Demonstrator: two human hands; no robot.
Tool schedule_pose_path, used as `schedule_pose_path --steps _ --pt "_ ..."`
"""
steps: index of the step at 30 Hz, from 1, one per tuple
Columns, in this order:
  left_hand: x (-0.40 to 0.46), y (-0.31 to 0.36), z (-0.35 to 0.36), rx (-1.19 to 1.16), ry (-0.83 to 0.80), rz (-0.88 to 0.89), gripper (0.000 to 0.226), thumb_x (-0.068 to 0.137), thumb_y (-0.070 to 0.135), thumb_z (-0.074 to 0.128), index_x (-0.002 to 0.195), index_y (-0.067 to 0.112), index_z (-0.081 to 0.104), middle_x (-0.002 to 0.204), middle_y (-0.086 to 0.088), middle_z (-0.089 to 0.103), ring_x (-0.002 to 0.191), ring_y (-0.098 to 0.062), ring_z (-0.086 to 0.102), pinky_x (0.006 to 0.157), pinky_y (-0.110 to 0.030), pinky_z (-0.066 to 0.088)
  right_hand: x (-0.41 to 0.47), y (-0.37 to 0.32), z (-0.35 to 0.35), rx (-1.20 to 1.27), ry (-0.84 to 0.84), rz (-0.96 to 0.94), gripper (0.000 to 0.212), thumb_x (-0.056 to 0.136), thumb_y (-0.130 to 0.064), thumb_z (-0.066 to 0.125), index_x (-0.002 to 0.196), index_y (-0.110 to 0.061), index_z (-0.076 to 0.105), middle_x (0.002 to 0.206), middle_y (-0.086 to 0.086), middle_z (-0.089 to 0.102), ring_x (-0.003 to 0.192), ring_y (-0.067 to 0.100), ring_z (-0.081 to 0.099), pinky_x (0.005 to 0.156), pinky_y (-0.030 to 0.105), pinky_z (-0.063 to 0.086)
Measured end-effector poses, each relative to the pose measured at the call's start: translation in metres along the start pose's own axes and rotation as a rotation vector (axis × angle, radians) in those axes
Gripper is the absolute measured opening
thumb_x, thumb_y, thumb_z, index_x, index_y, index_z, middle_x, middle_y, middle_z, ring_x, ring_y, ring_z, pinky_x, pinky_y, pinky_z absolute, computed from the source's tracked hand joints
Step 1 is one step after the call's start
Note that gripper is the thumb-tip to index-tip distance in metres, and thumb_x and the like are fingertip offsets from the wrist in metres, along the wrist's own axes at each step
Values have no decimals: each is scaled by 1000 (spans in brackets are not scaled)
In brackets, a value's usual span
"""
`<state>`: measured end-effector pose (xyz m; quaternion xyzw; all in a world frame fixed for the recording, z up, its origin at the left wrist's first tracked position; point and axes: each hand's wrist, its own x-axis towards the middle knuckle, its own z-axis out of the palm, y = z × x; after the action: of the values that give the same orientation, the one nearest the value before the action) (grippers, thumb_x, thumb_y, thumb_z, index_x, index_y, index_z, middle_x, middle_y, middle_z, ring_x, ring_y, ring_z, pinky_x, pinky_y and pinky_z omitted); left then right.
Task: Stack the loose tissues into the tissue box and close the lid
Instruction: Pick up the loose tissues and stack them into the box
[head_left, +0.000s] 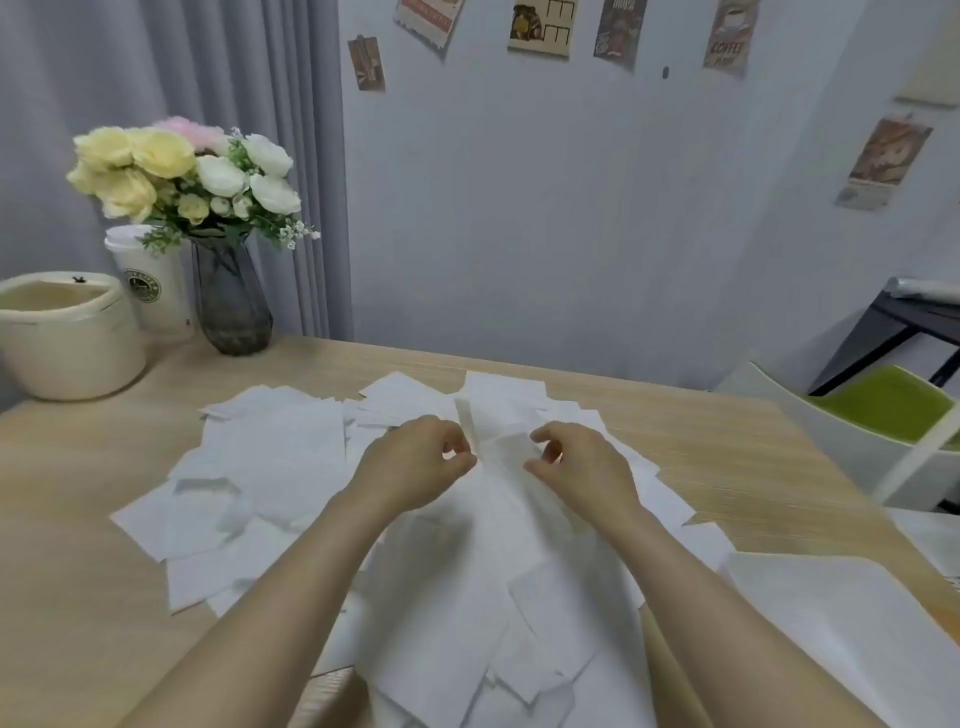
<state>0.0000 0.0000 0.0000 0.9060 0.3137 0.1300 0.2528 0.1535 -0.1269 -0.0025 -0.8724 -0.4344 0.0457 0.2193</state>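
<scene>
Left hand (415, 462) and right hand (576, 462) each pinch one thin white tissue (501, 441) with curled fingers, over loose white tissues (270, 467) scattered across the light wooden surface (727, 441)

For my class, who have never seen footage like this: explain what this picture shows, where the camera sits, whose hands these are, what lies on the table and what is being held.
There is no machine here. A person wears a wide-angle camera on the head, looking forward and down at their own bare arms. The left hand and the right hand each pinch one side of a single white tissue, lifted slightly above a spread of loose tissues covering the wooden table. At the far left stand a cream container, a lidded paper cup and a dark glass vase of flowers. Whether the cream container is the tissue box cannot be told.
</scene>
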Motion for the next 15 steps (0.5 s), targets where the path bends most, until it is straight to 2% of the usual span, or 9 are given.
schedule_pose_path --steps 2,4,8,11,15 --pt "-2 3 2 24 1 -3 21 94 41 54 103 29 68 116 12 63 102 -11 60 83 -30 45 -3 -1 1 -18 66 -6 15 91 -25 57 99 -19 69 94 -7 67 96 15 59 74 32 49" --pt "-5 6 5 34 4 11 21 94 41 54 104 29 68 116 12 63 101 -11 60 82 -30 45 -6 -1 3 -8 107 -3 15 90 -23 56 90 -17 70 90 -6 69 90 16 61 73 33 50" --pt "-11 10 5 14 7 25 21 94 43 54 107 31 66 117 12 61 101 -9 58 79 -28 44 -9 -5 -5 82 140 -2 14 90 -24 57 91 -18 69 85 -6 67 84 17 60 68 31 45" --pt "-15 11 7 -9 12 18 27 94 44 56 117 33 62 119 10 59 102 -10 58 83 -30 46 -12 -7 -10 153 145 0 11 89 -23 58 88 -19 68 75 -7 65 78 17 60 62 29 42" --pt "-21 12 7 -36 28 18 38 94 43 56 131 36 52 126 8 49 105 -12 58 85 -33 48 -15 -7 -14 345 152 11 9 86 -20 60 80 -22 67 72 -1 69 73 21 65 69 36 50"
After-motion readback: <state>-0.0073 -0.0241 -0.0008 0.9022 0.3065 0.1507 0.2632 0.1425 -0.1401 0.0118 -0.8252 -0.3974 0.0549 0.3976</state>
